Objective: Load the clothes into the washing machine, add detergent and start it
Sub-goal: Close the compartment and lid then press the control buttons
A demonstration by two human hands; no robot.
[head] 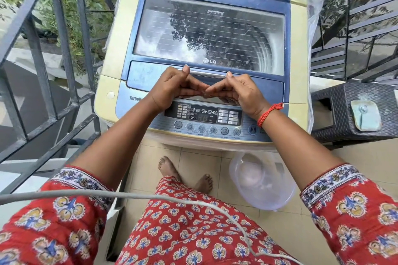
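Observation:
A cream and blue top-loading washing machine (112, 34) stands in front of me with its glass lid (206, 34) down. My left hand (174, 88) and my right hand (237, 90) both grip the lid's front edge, thumbs on the silver handle bar (207, 73), fingers curled under it, fingertips almost touching. Just below my hands lies the control panel (204, 117), whose display shows digits, with a row of round buttons under it. Through the glass the drum looks dim behind reflections; no clothes can be made out. No detergent is in view.
A clear plastic tub (262, 180) sits on the tiled floor at the machine's right foot, beside my bare feet. A dark woven stool (353, 109) stands to the right. Grey metal railings (56, 71) run along the left, stairs behind at right. A grey cable (129, 196) crosses my lap.

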